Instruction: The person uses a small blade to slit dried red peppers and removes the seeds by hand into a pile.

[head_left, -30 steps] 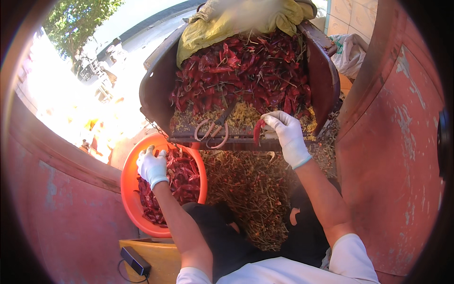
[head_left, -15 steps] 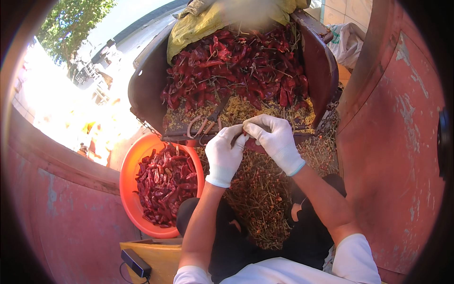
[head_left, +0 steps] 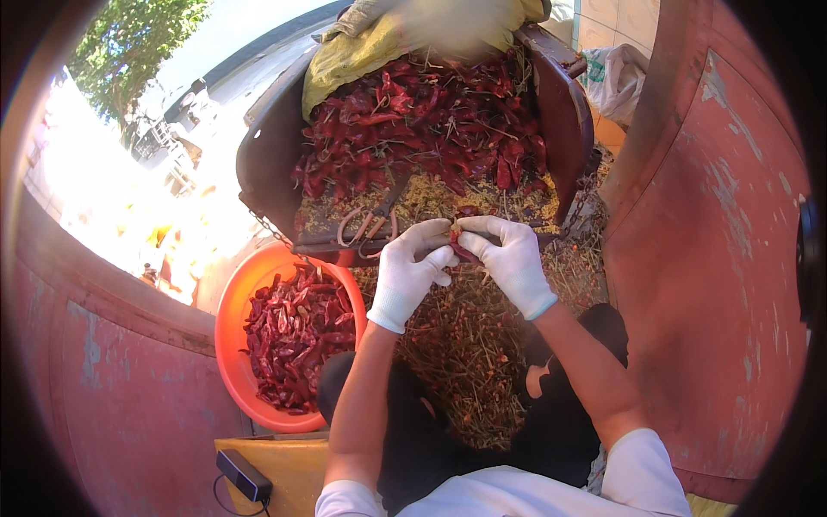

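Observation:
My left hand (head_left: 412, 271) and my right hand (head_left: 508, 258), both in white knit gloves, meet in front of a dark metal bin's front edge. Between their closed fingertips is a dried red chili pepper (head_left: 458, 245), partly hidden by the gloves. Beyond them a large pile of dried red chilies (head_left: 422, 121) with stems fills the bin (head_left: 564, 95). Yellow seeds (head_left: 422, 196) lie scattered at the front of the pile. Scissors (head_left: 376, 222) with copper-coloured handles rest there, left of my hands.
An orange basin (head_left: 226, 345) of dried chilies (head_left: 297, 336) stands at my left. Stems and scraps (head_left: 469, 370) cover the ground between my knees. A yellow sack (head_left: 353, 69) lies over the bin's back. Red metal panels (head_left: 706, 284) rise on both sides; a black device (head_left: 245, 476) sits lower left.
The fingertips have drawn slightly apart, and more of the red chili shows between them. My view has shifted a little, moving the bin slightly left.

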The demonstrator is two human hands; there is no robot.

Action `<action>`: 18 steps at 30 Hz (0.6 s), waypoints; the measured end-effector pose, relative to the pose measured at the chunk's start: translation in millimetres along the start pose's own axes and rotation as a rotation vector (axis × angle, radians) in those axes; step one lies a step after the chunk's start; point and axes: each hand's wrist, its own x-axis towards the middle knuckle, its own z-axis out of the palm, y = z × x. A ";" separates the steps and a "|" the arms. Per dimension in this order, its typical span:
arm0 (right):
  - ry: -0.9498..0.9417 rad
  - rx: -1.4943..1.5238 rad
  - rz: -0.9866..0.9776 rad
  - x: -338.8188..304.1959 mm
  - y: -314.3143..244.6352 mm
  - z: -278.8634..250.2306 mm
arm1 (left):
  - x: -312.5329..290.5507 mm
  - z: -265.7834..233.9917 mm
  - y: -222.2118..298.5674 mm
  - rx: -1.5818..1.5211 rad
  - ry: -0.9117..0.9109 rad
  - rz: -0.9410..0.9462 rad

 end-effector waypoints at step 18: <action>-0.069 -0.089 -0.042 -23.8 1.3 3.1 | -19.4 10.1 -21.6 0.218 0.197 0.278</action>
